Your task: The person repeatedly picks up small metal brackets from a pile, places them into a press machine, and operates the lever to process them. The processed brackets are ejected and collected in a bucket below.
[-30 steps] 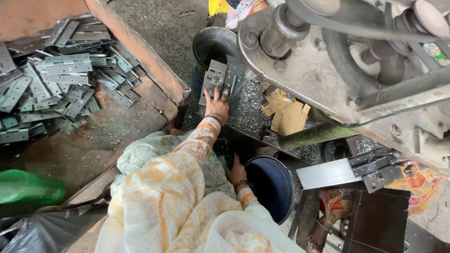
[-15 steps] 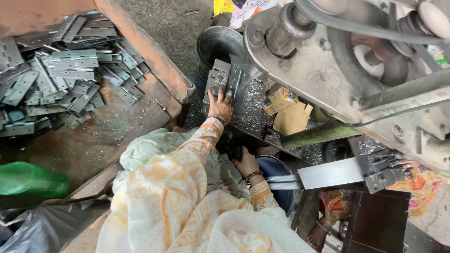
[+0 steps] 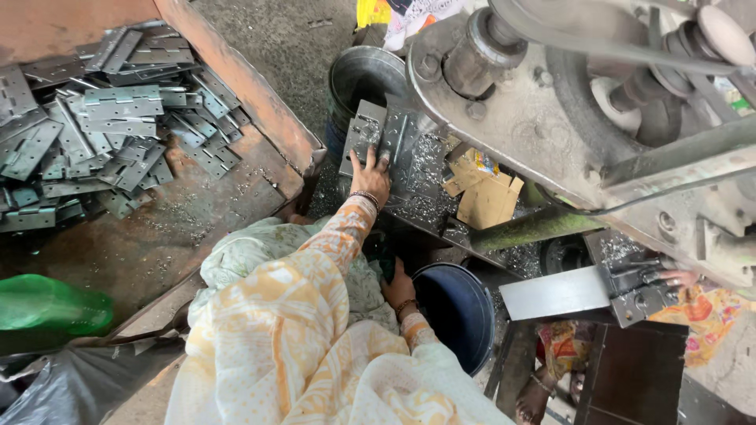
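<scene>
From the head view, left hand (image 3: pixel 370 175) lay flat, fingers spread, on a metal hinge (image 3: pixel 364 138) at 12 o'clock from it. Right hand (image 3: pixel 398 287) was down by the blue bucket (image 3: pixel 457 311) at 3 o'clock, grip hidden, couldn't tell.

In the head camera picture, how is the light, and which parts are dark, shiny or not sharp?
Head view: soft, even daylight, no hard shadows. The hinge plates in the tray and the plate under the left hand give dull glints. The right hand sits in shade beside the dark bucket. The green object at the left edge looks blurred, and the machine is bent towards the frame edges.
</scene>
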